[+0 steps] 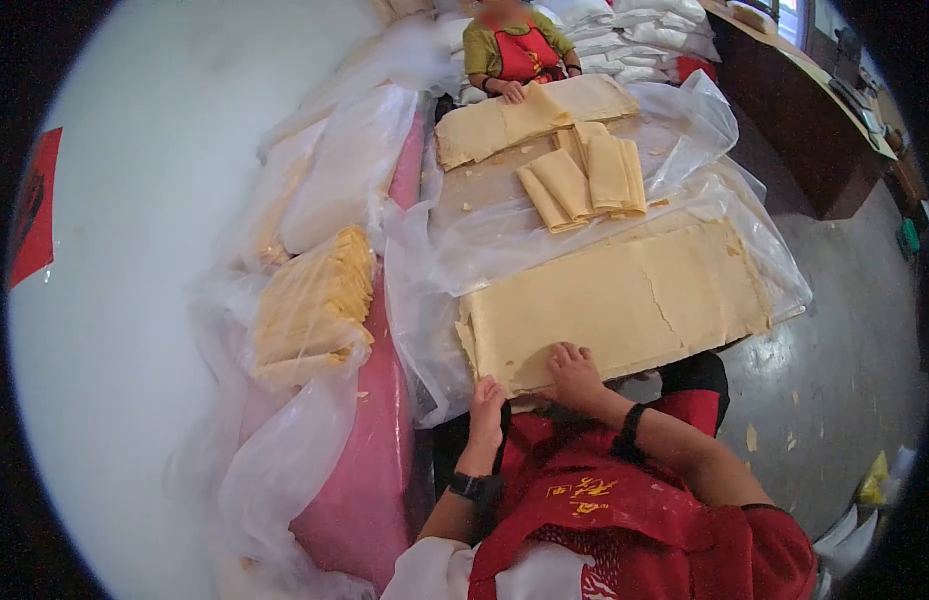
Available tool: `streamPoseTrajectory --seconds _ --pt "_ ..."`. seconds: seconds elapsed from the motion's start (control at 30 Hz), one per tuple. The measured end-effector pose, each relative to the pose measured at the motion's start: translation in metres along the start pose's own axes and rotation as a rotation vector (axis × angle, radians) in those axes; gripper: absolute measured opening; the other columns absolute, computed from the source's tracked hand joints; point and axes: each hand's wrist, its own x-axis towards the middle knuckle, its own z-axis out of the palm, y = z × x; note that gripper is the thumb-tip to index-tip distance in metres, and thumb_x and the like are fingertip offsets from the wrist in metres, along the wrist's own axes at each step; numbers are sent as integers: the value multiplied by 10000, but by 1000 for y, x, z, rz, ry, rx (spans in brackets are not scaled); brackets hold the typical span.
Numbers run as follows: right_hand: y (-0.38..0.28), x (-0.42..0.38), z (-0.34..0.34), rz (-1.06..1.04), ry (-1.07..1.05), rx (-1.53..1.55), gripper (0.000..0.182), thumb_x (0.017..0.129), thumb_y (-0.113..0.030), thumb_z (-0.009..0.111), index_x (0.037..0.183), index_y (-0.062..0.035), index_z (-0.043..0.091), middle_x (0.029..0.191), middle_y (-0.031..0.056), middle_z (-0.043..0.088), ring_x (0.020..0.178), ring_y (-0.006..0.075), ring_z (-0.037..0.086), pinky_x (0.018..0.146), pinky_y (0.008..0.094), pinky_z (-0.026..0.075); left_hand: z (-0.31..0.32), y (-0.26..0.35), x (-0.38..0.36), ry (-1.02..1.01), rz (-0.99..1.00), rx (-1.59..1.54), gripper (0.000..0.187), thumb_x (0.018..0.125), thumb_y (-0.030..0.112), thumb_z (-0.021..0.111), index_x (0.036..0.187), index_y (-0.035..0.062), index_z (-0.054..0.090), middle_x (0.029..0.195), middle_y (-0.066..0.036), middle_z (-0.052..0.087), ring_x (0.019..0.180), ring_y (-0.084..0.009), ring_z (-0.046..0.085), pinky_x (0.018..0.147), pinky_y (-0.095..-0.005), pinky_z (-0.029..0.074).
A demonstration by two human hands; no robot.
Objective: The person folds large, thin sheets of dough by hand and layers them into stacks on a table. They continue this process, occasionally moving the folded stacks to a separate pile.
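Note:
A stack of wide, pale yellow tofu skin sheets [604, 295] lies in front of me, its top sheet cracked toward the right. My left hand [487, 408] is at the near left corner, fingers closed on the edge of the tofu skin, where a narrow strip looks folded over. On the near part of the top sheet rests my right hand [574, 375], open, palm down with fingers spread. Beyond the stack sits a pile of folded tofu skins [594, 180].
Across the table, a person in a red apron [526, 52] has a hand on another sheet stack [534, 120]. Clear plastic film [414, 290] drapes the table edges. At left, folded sheets [314, 300] lie under plastic on a pink surface [359, 450]. White sacks [639, 40] are piled behind.

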Motion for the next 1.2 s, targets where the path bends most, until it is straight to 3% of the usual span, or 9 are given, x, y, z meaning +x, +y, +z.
streamPoseTrajectory --seconds 0.13,0.23,0.3,0.4,0.6,0.83,0.9,1.0,1.2 --pt "-18 19 34 -144 131 -83 552 820 -507 549 1153 -70 605 1236 182 519 1221 308 425 951 475 353 7 1 -26 38 -58 -167 299 902 121 586 1167 23 491 1106 -84 562 1029 -211 554 909 -364 473" --pt "-20 28 37 -267 188 -106 490 753 -488 624 1010 -71 632 1122 125 561 1116 286 494 892 469 401 -11 -9 -26 25 -69 -208 294 904 107 580 1165 15 481 1075 -116 579 997 -242 593 880 -382 506" --pt "-15 32 29 -266 -23 19 443 733 -472 637 979 -104 640 1119 96 568 1095 275 506 860 455 420 -15 -8 -31 2 -90 -253 292 904 102 578 1164 12 478 1075 -128 581 995 -251 603 872 -378 513" --pt "-10 36 26 -281 10 96 368 780 -428 616 963 -113 669 1097 114 573 1077 284 510 863 462 425 -12 -1 -34 -7 -99 -273 288 906 97 575 1160 6 475 1079 -147 585 990 -265 616 860 -379 523" --pt "-32 40 18 -202 -57 91 376 750 -432 645 970 -128 647 1120 76 577 1072 279 519 870 441 439 -5 3 -28 41 -88 -253 253 907 91 568 1140 21 501 1011 -113 619 909 -228 632 805 -356 531" --pt "-19 49 49 -337 98 267 355 748 -414 649 920 -103 649 1121 76 581 1059 282 528 861 397 462 -8 11 -27 49 -73 -210 196 899 97 569 1086 40 546 957 -63 614 813 -160 614 713 -296 522" --pt "-16 52 46 -348 64 342 418 795 -422 625 1000 -59 646 1068 131 587 1050 317 532 866 433 474 -9 13 -24 64 -80 -216 208 895 100 569 1094 42 544 947 -53 605 788 -139 605 687 -273 519" --pt "-31 49 33 -202 -11 235 446 782 -424 637 1011 -42 635 1070 136 589 1053 320 536 834 429 491 -5 19 -20 81 -40 -149 201 897 100 566 1091 50 549 928 -47 598 757 -129 593 673 -272 514" --pt "-27 52 51 -192 92 321 441 767 -417 650 979 -31 636 972 161 613 934 343 583 800 431 504 7 30 -17 39 55 -145 161 904 81 548 1063 58 547 908 -43 586 744 -121 578 655 -270 504"
